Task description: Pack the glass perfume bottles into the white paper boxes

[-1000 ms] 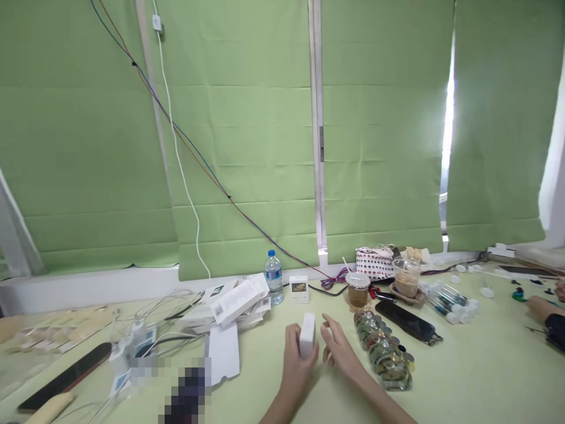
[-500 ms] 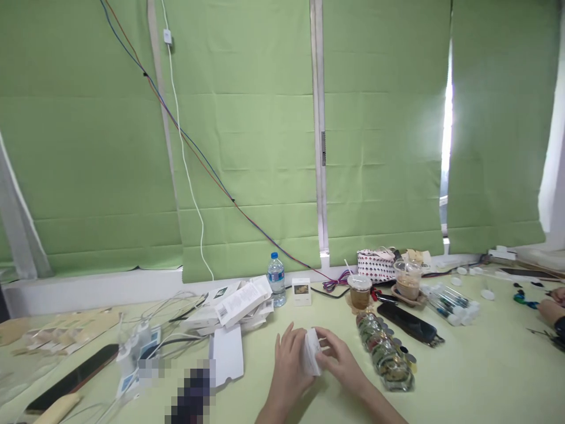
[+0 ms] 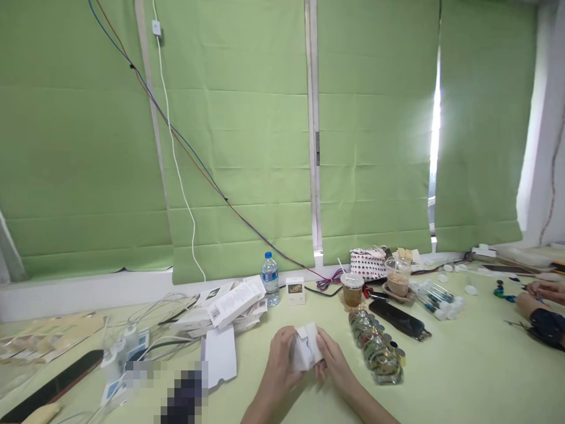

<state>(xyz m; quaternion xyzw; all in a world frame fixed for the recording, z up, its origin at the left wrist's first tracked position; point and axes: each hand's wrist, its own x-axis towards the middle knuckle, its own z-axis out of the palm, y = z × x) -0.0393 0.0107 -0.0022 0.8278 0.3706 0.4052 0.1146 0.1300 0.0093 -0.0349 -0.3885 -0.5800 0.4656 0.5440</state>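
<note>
A small white box point(image 3: 305, 347) is held between both hands above the green table, with flaps showing on the side facing me. My left hand point(image 3: 281, 362) grips its left side. On its right side, my right hand point(image 3: 333, 356) has its fingers pressed to the box. Behind them a white box with a small picture point(image 3: 295, 291) stands upright beside a water bottle point(image 3: 270, 280). A row of small glass jars point(image 3: 375, 347) lies to the right of my hands, and a flat white opened carton point(image 3: 220, 354) to the left.
White boxes point(image 3: 236, 303) are piled at the left, near cables and a power strip point(image 3: 115, 383). At the right are a drink cup point(image 3: 352, 290), a black case point(image 3: 399, 320) and clear tubes point(image 3: 438, 300). Another person's hands point(image 3: 541, 297) work at the far right edge.
The box between my hands has been turned, so its flapped side now faces me. The view has shifted slightly to the right.
</note>
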